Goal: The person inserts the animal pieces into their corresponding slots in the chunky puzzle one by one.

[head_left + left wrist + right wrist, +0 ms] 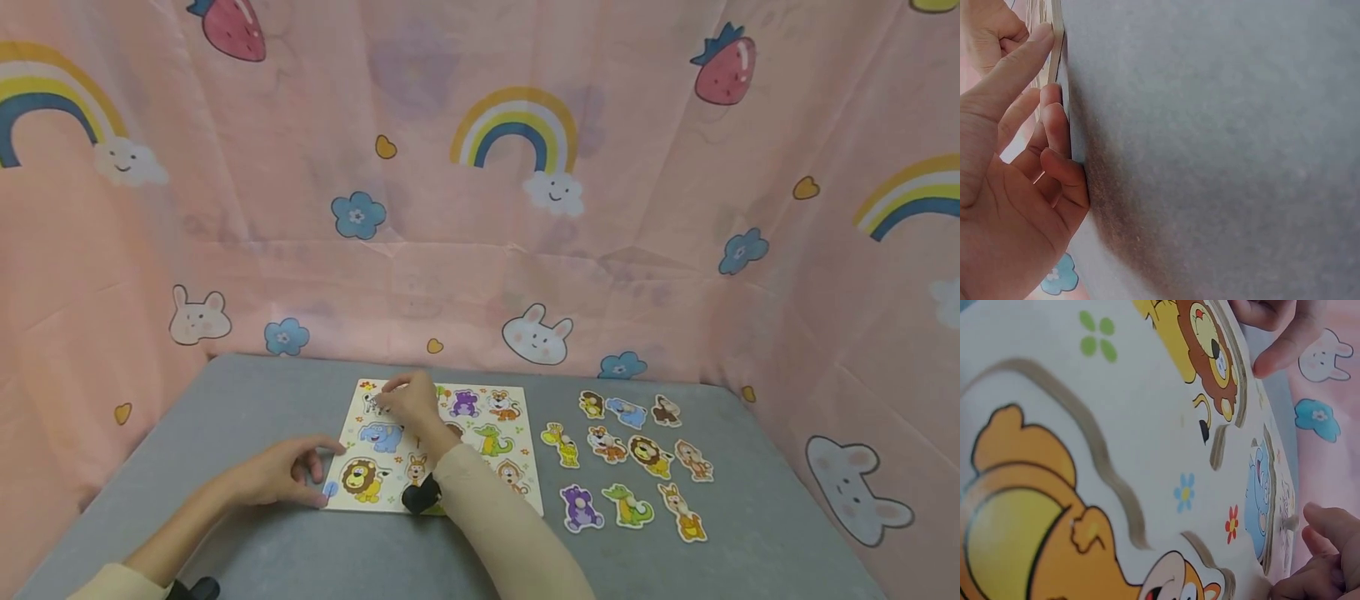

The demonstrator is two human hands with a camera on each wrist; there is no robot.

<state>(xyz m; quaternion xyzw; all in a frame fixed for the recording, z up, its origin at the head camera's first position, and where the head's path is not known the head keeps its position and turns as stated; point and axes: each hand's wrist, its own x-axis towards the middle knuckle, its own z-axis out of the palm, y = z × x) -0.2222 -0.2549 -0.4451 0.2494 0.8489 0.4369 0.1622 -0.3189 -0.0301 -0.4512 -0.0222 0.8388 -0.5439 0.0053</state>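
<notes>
A pale wooden puzzle board with printed animals lies on the grey table. At its upper left corner, the bent fingers of my right hand are on the zebra piece. The right wrist view shows that piece's small knob close beside the fingertips; part of the piece is hidden. My left hand rests at the board's left edge, thumb by the lower corner. In the left wrist view its thumb lies against the board's edge, while the other fingers bend loosely on the table.
Several loose animal pieces lie right of the board, including a giraffe, a purple hippo, a crocodile, a kangaroo and a lion. A pink printed curtain stands behind the table.
</notes>
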